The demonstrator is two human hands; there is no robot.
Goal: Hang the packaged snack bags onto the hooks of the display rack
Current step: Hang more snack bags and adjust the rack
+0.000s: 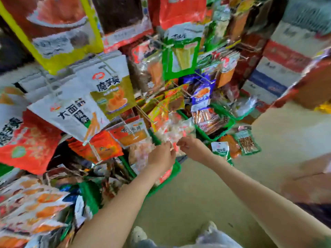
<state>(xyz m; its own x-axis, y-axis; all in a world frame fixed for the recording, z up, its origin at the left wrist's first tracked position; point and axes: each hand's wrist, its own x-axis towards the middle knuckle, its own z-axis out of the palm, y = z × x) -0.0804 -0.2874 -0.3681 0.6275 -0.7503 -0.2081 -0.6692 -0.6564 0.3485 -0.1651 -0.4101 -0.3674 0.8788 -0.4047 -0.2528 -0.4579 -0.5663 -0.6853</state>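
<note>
- Hands: two, left hand (pixel 162 156) and right hand (pixel 189 145)
- Clear snack bag (pixel 176 131): one
- White shoes (pixel 138 234): two
- Green baskets (pixel 176 170) — at least three
- Hung snack bags (pixel 111 86) — many, too blurred to count

Bright, even daylight fills the shop aisle, leaving only faint shadows on the pale floor (pixel 206 185). Heavy motion blur and blocky compression smear the whole view. The left hand (pixel 162 155), the right hand (pixel 189 146) and the clear snack bag (pixel 176 131) they grip are soft-edged. Glare flashes off foil packets (pixel 34 199) at lower left. Wide-angle distortion bends the stacked cartons (pixel 286 56) at the right edge.
</note>
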